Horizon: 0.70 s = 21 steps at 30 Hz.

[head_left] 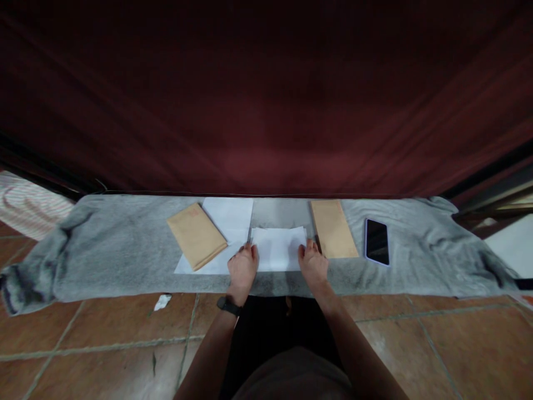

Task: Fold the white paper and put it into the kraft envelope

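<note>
A folded sheet of white paper (278, 250) lies in front of me on the grey cloth. My left hand (243, 265) is closed at its left edge, thumb on top, and my right hand (313, 263) is closed at its right edge. The undersides of the fingers are hidden. Beside my left hand, a stack of brown envelopes (197, 236) rests at a slant over white sheets (233, 218). More brown envelopes (334, 228) lie just right of my right hand.
A phone with a purple case (377, 242) lies farther right on the grey cloth (125, 244). Behind the cloth rises a dark red surface (266, 111). A crumpled white scrap (162, 301) is on the tiled floor (116, 328).
</note>
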### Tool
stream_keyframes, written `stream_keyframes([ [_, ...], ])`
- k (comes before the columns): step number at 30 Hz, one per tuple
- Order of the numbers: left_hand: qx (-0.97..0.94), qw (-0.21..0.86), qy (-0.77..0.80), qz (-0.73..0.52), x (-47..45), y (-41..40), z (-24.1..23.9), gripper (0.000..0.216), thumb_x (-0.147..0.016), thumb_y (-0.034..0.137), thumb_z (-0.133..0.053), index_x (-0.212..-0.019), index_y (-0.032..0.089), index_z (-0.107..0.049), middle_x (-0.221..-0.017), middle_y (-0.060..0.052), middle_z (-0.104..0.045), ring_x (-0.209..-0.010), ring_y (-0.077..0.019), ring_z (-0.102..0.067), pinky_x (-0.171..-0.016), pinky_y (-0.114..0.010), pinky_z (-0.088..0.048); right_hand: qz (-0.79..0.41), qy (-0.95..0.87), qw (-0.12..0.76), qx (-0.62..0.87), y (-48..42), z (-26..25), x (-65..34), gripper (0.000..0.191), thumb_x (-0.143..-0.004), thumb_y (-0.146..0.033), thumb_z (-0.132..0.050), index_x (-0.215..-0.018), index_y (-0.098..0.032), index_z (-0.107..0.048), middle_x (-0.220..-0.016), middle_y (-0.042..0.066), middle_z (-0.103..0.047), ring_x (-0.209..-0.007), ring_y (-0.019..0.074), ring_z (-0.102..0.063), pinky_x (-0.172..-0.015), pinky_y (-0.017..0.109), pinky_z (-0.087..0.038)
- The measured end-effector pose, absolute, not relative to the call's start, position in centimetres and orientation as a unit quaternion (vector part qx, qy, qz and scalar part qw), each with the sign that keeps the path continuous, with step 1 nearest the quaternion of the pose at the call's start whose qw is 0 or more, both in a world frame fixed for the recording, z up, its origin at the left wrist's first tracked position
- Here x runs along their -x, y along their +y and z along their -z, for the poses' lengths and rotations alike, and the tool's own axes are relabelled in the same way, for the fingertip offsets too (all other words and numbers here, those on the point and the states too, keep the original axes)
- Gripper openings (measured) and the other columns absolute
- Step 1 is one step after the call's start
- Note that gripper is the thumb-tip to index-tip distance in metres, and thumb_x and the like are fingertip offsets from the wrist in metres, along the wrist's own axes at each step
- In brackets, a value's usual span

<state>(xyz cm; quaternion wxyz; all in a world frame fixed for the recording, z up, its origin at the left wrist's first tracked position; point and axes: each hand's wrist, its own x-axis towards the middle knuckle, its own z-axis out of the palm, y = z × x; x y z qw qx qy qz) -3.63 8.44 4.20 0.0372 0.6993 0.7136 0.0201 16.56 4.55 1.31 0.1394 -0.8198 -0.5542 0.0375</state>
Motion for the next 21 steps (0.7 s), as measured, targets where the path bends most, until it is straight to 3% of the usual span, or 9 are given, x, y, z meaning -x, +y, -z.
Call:
stream_keyframes([
  [4,-0.694,0.040,0.719,-0.022,3.5,8.8,-3.7,0.040,-0.105,0.036,-0.036,-0.112,0.014,-0.068,-0.090,-0.014,-0.075,-0.080,-0.0269,-0.073,-0.065,-0.031,-0.046,-0.018,-0.561,0.136,0.817,4.3,-1.3,-16.1,0.046,-0.104,-0.033,-0.032,-0.135,-0.008,-0.055,-0.109,0.022,-0.068,-0.079,0.0248,-0.070,-0.071,0.036,-0.053],
  [10,-0.693,0.047,0.718,-0.042,3.5,9.0,-3.2,0.040,-0.104,0.037,-0.037,-0.113,0.015,-0.068,-0.091,-0.015,-0.075,-0.078,-0.0255,-0.072,-0.066,-0.031,-0.045,0.030,-0.593,0.170,0.786,3.3,-0.8,-15.6,0.055,-0.101,-0.026,-0.037,-0.153,-0.009,-0.037,-0.123,0.024,-0.063,-0.106,0.0322,-0.062,-0.091,0.046,-0.050],
  [15,-0.696,0.049,0.715,-0.036,3.6,9.1,-3.3,0.040,-0.105,0.038,-0.036,-0.114,0.015,-0.067,-0.090,-0.015,-0.074,-0.079,-0.0263,-0.072,-0.067,-0.032,-0.046,0.014,-0.655,0.188,0.731,3.3,-0.8,-14.7,0.052,-0.101,-0.025,-0.040,-0.152,-0.013,-0.040,-0.153,0.021,-0.045,-0.130,0.0340,-0.050,-0.103,0.049,-0.044],
  [21,-0.701,0.046,0.711,-0.030,3.5,9.0,-3.5,0.038,-0.105,0.037,-0.036,-0.116,0.014,-0.065,-0.092,-0.015,-0.075,-0.080,-0.0258,-0.073,-0.068,-0.031,-0.047,0.003,-0.704,0.194,0.683,3.0,0.5,-13.3,0.053,-0.104,-0.033,-0.040,-0.155,-0.016,-0.039,-0.163,0.016,-0.034,-0.148,0.0323,-0.035,-0.117,0.052,-0.033],
])
